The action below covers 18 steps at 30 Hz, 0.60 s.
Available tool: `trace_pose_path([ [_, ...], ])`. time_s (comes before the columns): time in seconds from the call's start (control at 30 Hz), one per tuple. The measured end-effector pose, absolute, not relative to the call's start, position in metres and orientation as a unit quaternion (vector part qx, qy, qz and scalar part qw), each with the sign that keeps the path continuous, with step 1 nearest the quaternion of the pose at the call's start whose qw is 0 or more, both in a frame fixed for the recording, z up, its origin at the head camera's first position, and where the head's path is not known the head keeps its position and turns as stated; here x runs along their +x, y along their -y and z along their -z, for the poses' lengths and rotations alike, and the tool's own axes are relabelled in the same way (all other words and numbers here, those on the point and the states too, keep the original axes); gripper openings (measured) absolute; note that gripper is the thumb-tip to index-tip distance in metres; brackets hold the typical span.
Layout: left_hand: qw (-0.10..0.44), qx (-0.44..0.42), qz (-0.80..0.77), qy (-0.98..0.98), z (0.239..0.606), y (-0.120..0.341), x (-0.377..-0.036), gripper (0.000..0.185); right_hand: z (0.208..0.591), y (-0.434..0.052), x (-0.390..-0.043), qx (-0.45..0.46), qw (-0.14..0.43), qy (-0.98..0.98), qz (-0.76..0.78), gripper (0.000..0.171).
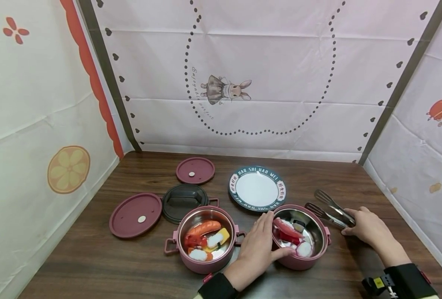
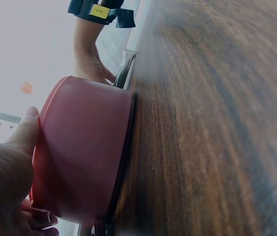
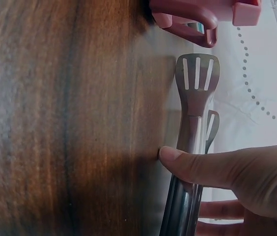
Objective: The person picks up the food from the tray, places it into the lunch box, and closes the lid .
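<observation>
Two pink pots with steel insides stand side by side on the wooden table [image 1: 94,257]. The left pot [image 1: 205,238] holds a sausage and sushi pieces. My left hand [image 1: 265,238] grips the left wall of the right pot [image 1: 301,236], which also holds sushi; the thumb [image 2: 23,135] presses its pink side [image 2: 84,152]. To the right, my right hand [image 1: 351,228] pinches the handle end of metal tongs [image 1: 330,209] that lie on the table. In the right wrist view the thumb [image 3: 202,167] crosses the tongs [image 3: 195,93], whose slotted tips point toward the pot handle [image 3: 190,22].
A white plate with a dark lettered rim [image 1: 257,189] sits behind the pots. A large pink lid [image 1: 135,214], a black inner lid [image 1: 184,200] and a small pink lid [image 1: 195,170] lie at the left. Cloth walls close the table on three sides.
</observation>
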<state>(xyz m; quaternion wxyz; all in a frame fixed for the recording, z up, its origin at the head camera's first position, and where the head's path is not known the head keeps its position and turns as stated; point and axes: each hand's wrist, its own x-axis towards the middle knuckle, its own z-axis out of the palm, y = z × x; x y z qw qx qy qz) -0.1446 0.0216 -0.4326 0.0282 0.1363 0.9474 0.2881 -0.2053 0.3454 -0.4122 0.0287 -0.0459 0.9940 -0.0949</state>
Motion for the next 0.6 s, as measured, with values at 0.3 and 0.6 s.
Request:
trace_pose_path([
  [0.3,0.029,0.136,-0.284,-0.949,0.432,-0.023,-0.144,0.103,0.404,-0.348,-0.214,-0.048,0.073,-0.993,0.085,0.098],
  [0.6,0.015,0.141,-0.274,-0.951,0.434,-0.022,-0.144,0.103,0.360,-0.349,-0.242,-0.069,0.072,-0.992,0.082,0.099],
])
